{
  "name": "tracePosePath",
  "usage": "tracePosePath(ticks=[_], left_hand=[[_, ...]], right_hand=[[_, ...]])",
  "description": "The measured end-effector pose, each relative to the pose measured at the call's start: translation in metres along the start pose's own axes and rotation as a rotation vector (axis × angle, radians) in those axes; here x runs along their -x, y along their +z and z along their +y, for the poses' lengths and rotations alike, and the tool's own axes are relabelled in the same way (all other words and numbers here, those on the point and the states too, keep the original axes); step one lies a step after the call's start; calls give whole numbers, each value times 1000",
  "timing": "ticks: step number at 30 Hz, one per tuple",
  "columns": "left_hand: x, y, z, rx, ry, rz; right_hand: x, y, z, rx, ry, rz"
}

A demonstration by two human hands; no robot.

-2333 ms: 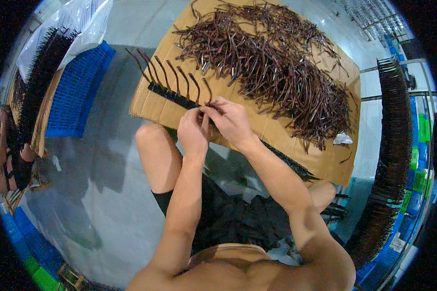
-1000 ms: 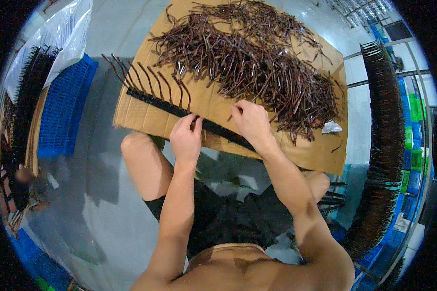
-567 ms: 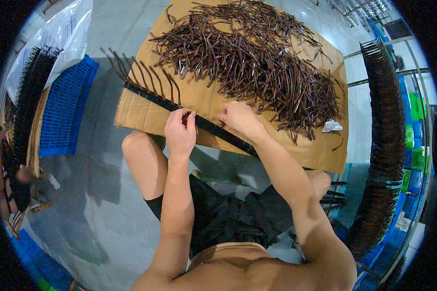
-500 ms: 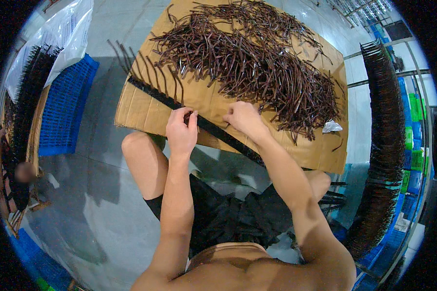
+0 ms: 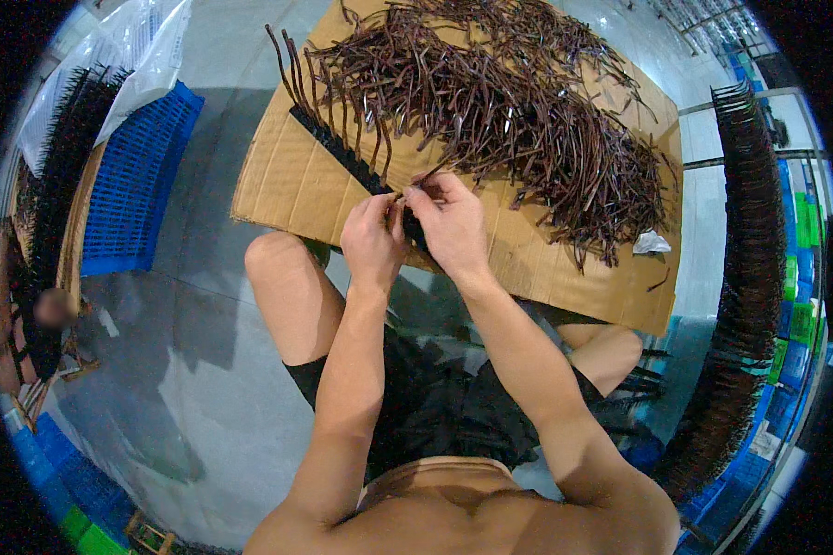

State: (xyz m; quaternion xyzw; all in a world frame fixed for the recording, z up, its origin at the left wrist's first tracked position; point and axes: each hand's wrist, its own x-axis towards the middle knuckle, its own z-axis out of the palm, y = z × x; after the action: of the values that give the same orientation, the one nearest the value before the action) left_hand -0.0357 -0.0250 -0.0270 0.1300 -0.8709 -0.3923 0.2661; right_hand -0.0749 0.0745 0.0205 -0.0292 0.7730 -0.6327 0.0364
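Note:
A long, narrow black bar (image 5: pixel 329 143) runs diagonally over the near left part of a cardboard sheet (image 5: pixel 278 185). Several thin, wavy brown strips (image 5: pixel 347 113) stand in a row along its far left end. My left hand (image 5: pixel 375 242) is closed on the bar, just past the last standing strip. Right beside it, with fingertips almost touching, my right hand (image 5: pixel 452 220) pinches a thin brown strip against the bar. Both hands cover that part of the bar, so the strip's lower end is hidden. Beyond them lies a big loose heap of brown strips (image 5: pixel 491 102).
A scrap of white paper (image 5: pixel 652 242) lies at the cardboard's right. Blue crates (image 5: pixel 139 185) stand at the left, near a person (image 5: pixel 28 333). On the right hangs a long rack of dark strips (image 5: pixel 745 231), with blue and green boxes (image 5: pixel 805 217) behind it.
My right hand has moved left to meet my left hand, now with a brown strip in its fingers. The bar's far end has shifted rightward and up in the picture; the whole view has shifted slightly.

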Motion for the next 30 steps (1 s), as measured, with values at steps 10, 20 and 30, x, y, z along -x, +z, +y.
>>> tracePosePath(ticks=[10, 20, 30], left_hand=[[1, 1, 3, 37, -23, -12], [0, 1, 3, 15, -29, -34], [0, -3, 5, 50, -188, -168]], right_hand=[[10, 8, 5, 189, -140, 79], [10, 8, 6, 251, -252, 87], [8, 9, -1, 575, -452, 59]])
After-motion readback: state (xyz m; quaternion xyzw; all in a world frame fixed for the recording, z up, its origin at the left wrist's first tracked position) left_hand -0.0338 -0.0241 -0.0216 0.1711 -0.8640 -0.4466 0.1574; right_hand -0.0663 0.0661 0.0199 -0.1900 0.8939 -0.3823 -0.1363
